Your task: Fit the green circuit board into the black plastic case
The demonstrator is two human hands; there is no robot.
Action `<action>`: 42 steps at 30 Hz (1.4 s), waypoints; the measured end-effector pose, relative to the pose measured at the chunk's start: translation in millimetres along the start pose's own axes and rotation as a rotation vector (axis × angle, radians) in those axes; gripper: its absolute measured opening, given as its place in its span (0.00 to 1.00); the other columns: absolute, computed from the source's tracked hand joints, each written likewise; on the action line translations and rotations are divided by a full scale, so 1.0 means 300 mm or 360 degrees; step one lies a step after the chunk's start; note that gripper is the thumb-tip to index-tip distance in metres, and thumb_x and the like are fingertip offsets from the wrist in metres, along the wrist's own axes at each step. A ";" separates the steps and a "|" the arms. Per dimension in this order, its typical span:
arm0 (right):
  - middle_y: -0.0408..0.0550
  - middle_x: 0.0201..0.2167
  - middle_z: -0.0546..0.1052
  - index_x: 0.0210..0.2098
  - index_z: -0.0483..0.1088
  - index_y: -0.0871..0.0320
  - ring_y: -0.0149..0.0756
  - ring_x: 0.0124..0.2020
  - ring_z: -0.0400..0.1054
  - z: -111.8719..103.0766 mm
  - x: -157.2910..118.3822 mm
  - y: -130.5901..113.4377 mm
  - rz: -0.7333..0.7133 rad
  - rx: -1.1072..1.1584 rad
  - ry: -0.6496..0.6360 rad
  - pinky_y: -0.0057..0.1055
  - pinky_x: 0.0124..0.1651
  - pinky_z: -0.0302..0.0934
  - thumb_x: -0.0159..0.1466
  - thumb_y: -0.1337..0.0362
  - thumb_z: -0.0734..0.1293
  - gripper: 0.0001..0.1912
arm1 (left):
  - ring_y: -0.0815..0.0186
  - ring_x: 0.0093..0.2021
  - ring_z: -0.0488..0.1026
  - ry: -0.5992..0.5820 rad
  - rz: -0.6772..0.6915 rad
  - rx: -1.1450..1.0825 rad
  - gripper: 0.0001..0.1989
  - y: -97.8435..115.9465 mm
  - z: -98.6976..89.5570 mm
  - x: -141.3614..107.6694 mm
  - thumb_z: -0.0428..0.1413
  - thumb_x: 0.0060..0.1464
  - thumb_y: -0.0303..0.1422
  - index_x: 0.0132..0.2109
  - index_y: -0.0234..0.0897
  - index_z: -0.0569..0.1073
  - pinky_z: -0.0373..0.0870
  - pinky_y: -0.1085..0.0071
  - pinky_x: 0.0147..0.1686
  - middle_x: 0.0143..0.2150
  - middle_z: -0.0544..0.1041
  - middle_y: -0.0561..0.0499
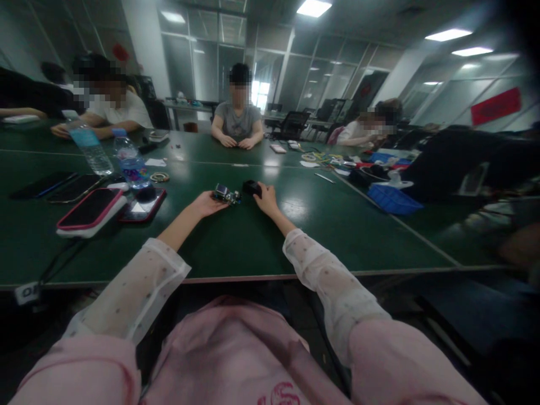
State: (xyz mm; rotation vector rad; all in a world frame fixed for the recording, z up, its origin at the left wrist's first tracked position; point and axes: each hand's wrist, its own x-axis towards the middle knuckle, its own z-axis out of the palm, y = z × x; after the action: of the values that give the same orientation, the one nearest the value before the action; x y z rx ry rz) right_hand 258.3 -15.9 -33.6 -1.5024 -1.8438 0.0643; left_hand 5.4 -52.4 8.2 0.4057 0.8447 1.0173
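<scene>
Over the dark green table (236,247), my left hand (206,203) holds a small circuit board (228,194) with a little screen and several parts on it. The board lies on the fingers, close to the middle of the view. Just to its right, my right hand (266,198) is closed round a small black object (252,188), gripped between thumb and fingers. A narrow gap separates the board from the black object. The palm side of my right hand is hidden.
Left on the table are two water bottles (131,163), a pink-edged phone (90,209), a red-edged phone (144,205) and a tape roll (159,177). At right, a blue basket (394,199) and tangled cables (327,158). Several people sit around the table.
</scene>
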 end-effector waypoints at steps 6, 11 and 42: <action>0.59 0.48 0.65 0.64 0.62 0.56 0.52 0.50 0.64 -0.009 0.001 -0.001 0.0002 0.0051 0.0051 0.52 0.54 0.61 0.63 0.59 0.67 0.30 | 0.55 0.40 0.80 -0.0030 0.0004 0.0006 0.20 0.001 0.000 -0.007 0.43 0.63 0.29 0.59 0.32 0.66 0.78 0.59 0.42 0.42 0.78 0.37; 0.58 0.46 0.66 0.62 0.65 0.54 0.52 0.49 0.63 -0.021 0.005 -0.010 -0.0004 0.0040 0.0133 0.51 0.53 0.62 0.64 0.56 0.66 0.27 | 0.55 0.41 0.79 -0.0048 -0.0002 -0.0024 0.21 0.002 0.001 -0.014 0.43 0.64 0.29 0.60 0.31 0.65 0.77 0.58 0.44 0.42 0.78 0.36; 0.59 0.50 0.69 0.59 0.64 0.58 0.53 0.54 0.64 -0.030 0.004 -0.023 0.0028 -0.0020 0.0029 0.51 0.55 0.63 0.60 0.67 0.69 0.28 | 0.55 0.40 0.80 -0.0055 -0.0006 0.0034 0.21 0.005 -0.001 -0.008 0.42 0.64 0.30 0.61 0.30 0.65 0.78 0.60 0.41 0.42 0.78 0.37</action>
State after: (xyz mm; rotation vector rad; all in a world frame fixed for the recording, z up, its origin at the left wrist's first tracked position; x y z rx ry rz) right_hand 257.7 -20.6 -23.4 -1.5230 -1.8200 0.0474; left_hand 3.6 -53.8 10.1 0.4387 0.8258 0.9955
